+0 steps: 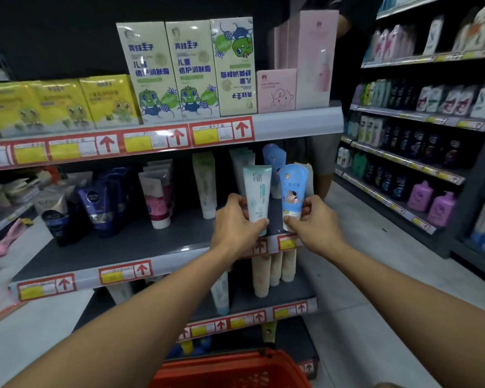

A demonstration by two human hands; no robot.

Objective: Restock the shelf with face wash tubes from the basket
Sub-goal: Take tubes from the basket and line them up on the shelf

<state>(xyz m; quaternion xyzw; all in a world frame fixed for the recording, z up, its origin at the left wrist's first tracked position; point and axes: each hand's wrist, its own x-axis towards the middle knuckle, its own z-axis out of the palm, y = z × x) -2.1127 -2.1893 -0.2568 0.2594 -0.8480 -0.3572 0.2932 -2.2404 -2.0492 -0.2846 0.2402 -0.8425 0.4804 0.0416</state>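
Observation:
My left hand (235, 225) grips a pale green face wash tube (257, 191) near its cap end, held upright over the front right part of the middle shelf (140, 239). Beside it my right hand (314, 222) holds a blue tube (291, 191) with a cartoon print, also upright. Both tubes stand in front of rows of similar tubes: whitish green ones (242, 161) and a blue one (274, 156) further back. The red basket (230, 369) sits at the bottom of the view, under my arms.
Pink-and-white tubes (157, 191) and dark blue tubes (104, 203) stand to the left on the same shelf. Boxed products (179, 68) fill the shelf above. Beige tubes (273, 270) stand on the shelf below. A second shelving unit (420, 135) lines the aisle on the right.

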